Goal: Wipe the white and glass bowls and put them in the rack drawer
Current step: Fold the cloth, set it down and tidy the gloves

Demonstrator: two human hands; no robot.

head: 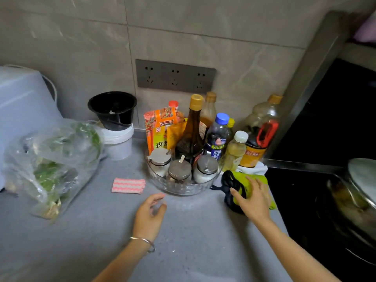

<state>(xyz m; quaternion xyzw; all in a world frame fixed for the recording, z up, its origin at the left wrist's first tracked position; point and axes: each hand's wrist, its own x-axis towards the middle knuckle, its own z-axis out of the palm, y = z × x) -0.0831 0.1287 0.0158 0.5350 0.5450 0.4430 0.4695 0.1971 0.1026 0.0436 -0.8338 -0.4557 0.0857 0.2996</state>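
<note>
1. Yellow-green cloth (253,177) with black trim lies crumpled on the table (203,231), just right of the clear condiment tray (183,191), beside the stove (305,190).
2. I judge it soft, light and limp. I'd bunch it mid-fold, little slip risk.
3. Right grip (254,200) lies on the cloth, fingers straight, not clenched.
4. Left grip (149,214) hovers over the table, loosely curled, holding nothing.
5. White and glass bowls, rack drawer: not in view. Bowls probably fragile.

Dim, flat indoor light, soft shadows. You read the socket panel (175,76) fairly sharp. Far right of it the scene sinks near black; above it, tile lines bow. Below it, your left hand (149,214) smears slightly.
</note>
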